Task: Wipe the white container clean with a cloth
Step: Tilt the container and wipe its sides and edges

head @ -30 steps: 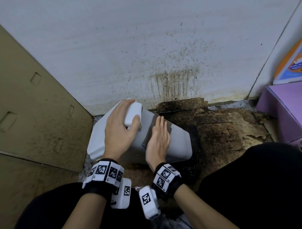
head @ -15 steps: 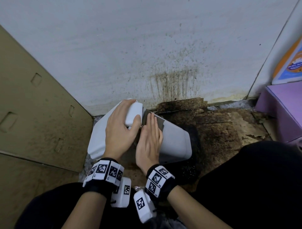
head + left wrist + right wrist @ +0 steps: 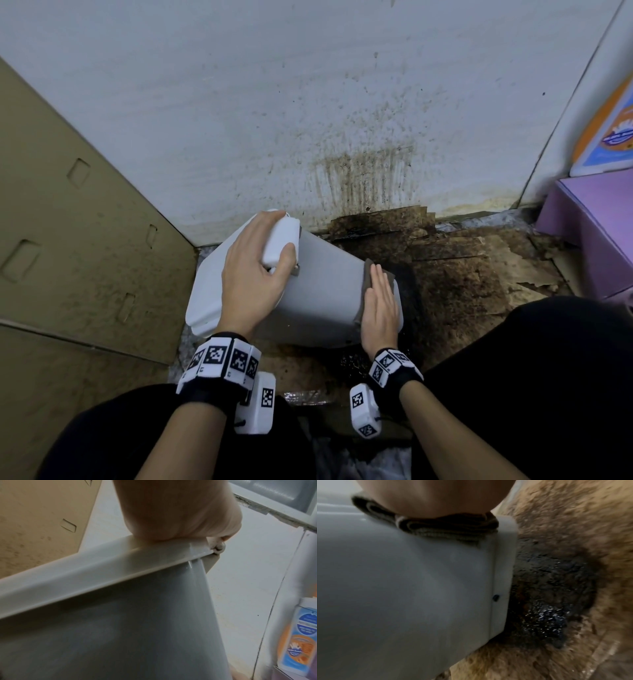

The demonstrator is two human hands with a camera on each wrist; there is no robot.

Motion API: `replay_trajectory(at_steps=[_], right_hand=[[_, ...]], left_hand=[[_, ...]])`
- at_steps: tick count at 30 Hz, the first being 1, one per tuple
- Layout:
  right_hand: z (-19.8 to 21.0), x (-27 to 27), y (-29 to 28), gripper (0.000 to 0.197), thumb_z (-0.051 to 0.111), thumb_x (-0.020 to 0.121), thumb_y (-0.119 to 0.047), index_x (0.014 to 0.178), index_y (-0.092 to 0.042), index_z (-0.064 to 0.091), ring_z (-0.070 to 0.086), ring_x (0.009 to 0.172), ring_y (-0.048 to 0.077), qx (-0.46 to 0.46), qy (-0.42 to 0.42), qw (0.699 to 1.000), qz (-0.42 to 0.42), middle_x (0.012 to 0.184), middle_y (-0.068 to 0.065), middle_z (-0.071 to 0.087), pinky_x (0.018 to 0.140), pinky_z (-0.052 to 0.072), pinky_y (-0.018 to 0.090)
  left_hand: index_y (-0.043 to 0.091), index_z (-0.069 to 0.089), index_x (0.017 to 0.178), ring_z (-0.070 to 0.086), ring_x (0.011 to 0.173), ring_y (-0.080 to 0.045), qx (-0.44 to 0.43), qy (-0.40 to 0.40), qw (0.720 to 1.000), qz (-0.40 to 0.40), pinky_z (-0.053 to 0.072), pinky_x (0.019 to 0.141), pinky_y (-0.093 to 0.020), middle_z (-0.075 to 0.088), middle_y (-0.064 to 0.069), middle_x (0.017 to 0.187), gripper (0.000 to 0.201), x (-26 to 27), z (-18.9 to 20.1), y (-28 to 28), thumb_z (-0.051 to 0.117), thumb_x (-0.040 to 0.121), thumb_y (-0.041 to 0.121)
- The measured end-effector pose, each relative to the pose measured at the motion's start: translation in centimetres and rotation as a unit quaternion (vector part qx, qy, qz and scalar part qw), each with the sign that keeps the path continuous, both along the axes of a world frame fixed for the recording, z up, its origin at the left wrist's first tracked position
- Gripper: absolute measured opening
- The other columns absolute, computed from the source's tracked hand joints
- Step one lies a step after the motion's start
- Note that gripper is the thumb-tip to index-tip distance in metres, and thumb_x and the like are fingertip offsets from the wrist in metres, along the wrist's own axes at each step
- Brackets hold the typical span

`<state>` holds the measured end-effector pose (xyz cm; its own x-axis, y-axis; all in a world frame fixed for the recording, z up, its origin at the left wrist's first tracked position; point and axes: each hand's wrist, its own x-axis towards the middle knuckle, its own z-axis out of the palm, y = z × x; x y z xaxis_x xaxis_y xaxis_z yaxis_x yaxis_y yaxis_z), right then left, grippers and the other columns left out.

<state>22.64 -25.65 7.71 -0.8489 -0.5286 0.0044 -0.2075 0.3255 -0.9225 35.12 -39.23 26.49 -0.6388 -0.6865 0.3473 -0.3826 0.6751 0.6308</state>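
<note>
The white container (image 3: 318, 284) was laid on its side on the stained floor (image 3: 462, 284), close to the wall (image 3: 274, 102), its base end turned toward the purple box (image 3: 596, 240). Its rim-end handle was gripped by the left hand (image 3: 253, 274), with fingers and thumb curled round it. The brown cloth (image 3: 368, 274) was pressed flat against the container's side near the base by the right hand (image 3: 380, 308), whose fingers were kept straight.
</note>
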Motion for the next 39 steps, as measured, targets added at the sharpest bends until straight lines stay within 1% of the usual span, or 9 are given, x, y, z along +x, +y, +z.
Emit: replay_trajectory(at_steps=[6, 11, 15, 17, 21, 24, 30, 35, 39], right_hand=[[0.9, 0.2, -0.3, 0.062, 0.016, 0.099, -0.039, 0.159, -0.024, 0.023, 0.009, 0.15, -0.001, 0.022, -0.021, 1.0, 0.006, 0.167, -0.008, 0.018, 0.127, 0.005, 0.032], [2.2, 1.1, -1.2, 0.064, 0.017, 0.097, -0.036, 0.159, -0.021, 0.023, 0.012, 0.154, 0.008, 0.044, -0.011, 0.999, -0.017, 0.167, -0.006, 0.02, 0.124, 0.007, 0.03], [4.9, 3.1, -2.8, 0.064, 0.017, 0.097, -0.036, 0.159, -0.023, 0.022, 0.007, 0.147, -0.005, 0.019, -0.006, 1.0, -0.016, 0.167, -0.009, 0.017, 0.124, 0.006, 0.029], [6.8, 4.3, -3.7, 0.064, 0.015, 0.098, -0.039, 0.16, -0.024, 0.02, 0.003, 0.147, -0.008, -0.004, 0.005, 1.0, 0.0, 0.166, -0.012, 0.014, 0.122, 0.003, 0.025], [10.7, 5.8, -5.4, 0.072, 0.006, 0.094, -0.047, 0.16, -0.021, 0.018, 0.001, 0.152, -0.001, -0.059, 0.045, 0.994, 0.083, 0.166, -0.012, 0.011, 0.122, 0.002, 0.023], [11.8, 5.6, -5.9, 0.069, 0.009, 0.096, -0.046, 0.16, -0.022, 0.02, 0.001, 0.154, 0.002, -0.097, 0.034, 0.985, 0.137, 0.167, -0.011, 0.014, 0.125, 0.004, 0.025], [9.6, 3.9, -4.6, 0.053, 0.022, 0.108, -0.031, 0.16, -0.02, 0.021, 0.009, 0.155, 0.007, -0.077, 0.152, 0.973, 0.154, 0.168, -0.008, 0.017, 0.126, 0.016, 0.038], [7.0, 1.2, -3.5, 0.053, 0.027, 0.108, -0.031, 0.16, -0.024, 0.023, 0.012, 0.153, 0.002, -0.055, 0.12, 0.979, 0.153, 0.166, -0.012, 0.02, 0.126, 0.015, 0.032], [2.7, -1.6, -1.5, 0.056, 0.023, 0.103, -0.037, 0.158, -0.025, 0.027, 0.017, 0.153, 0.007, -0.003, 0.044, 0.993, 0.106, 0.165, -0.008, 0.026, 0.126, 0.016, 0.039]], left_hand=[[0.035, 0.052, 0.141, 0.047, 0.137, -0.008, 0.002, 0.005, 1.0, 0.007, 0.045, 0.109, -0.046, 0.054, 0.018, 0.145, 0.044, 0.2, 0.0, -0.1, 0.052, 0.096, 0.036], [0.036, 0.051, 0.14, 0.048, 0.135, -0.006, -0.004, 0.002, 1.0, 0.014, 0.046, 0.107, -0.042, 0.054, 0.019, 0.143, 0.044, 0.3, 0.0, 0.0, 0.05, 0.096, 0.035], [0.034, 0.052, 0.14, 0.049, 0.134, -0.006, -0.011, 0.004, 1.0, 0.013, 0.045, 0.106, -0.038, 0.054, 0.017, 0.143, 0.045, 0.3, 0.1, 0.0, 0.049, 0.095, 0.034], [0.033, 0.052, 0.14, 0.049, 0.135, -0.007, -0.016, 0.004, 1.0, 0.013, 0.045, 0.107, -0.038, 0.055, 0.016, 0.143, 0.046, 0.2, 0.0, 0.0, 0.05, 0.095, 0.033], [0.03, 0.053, 0.14, 0.05, 0.136, -0.009, -0.021, 0.006, 1.0, 0.009, 0.045, 0.108, -0.042, 0.056, 0.014, 0.143, 0.046, 0.3, -0.2, -0.1, 0.05, 0.095, 0.033], [0.03, 0.052, 0.141, 0.049, 0.138, -0.011, -0.019, 0.005, 1.0, 0.003, 0.045, 0.108, -0.045, 0.055, 0.013, 0.145, 0.046, 0.5, -0.4, -0.3, 0.049, 0.095, 0.033], [0.03, 0.051, 0.143, 0.047, 0.14, -0.012, -0.013, -0.001, 1.0, -0.01, 0.044, 0.109, -0.047, 0.053, 0.011, 0.147, 0.046, 0.7, -0.5, -0.4, 0.05, 0.097, 0.035], [0.031, 0.052, 0.142, 0.046, 0.14, -0.01, 0.0, 0.003, 1.0, -0.008, 0.044, 0.11, -0.047, 0.053, 0.014, 0.147, 0.046, 0.5, 0.0, -0.2, 0.05, 0.096, 0.037], [0.034, 0.051, 0.142, 0.046, 0.14, -0.01, 0.005, -0.004, 1.0, -0.005, 0.044, 0.109, -0.048, 0.052, 0.016, 0.146, 0.046, 0.4, 0.1, -0.1, 0.05, 0.096, 0.038]])
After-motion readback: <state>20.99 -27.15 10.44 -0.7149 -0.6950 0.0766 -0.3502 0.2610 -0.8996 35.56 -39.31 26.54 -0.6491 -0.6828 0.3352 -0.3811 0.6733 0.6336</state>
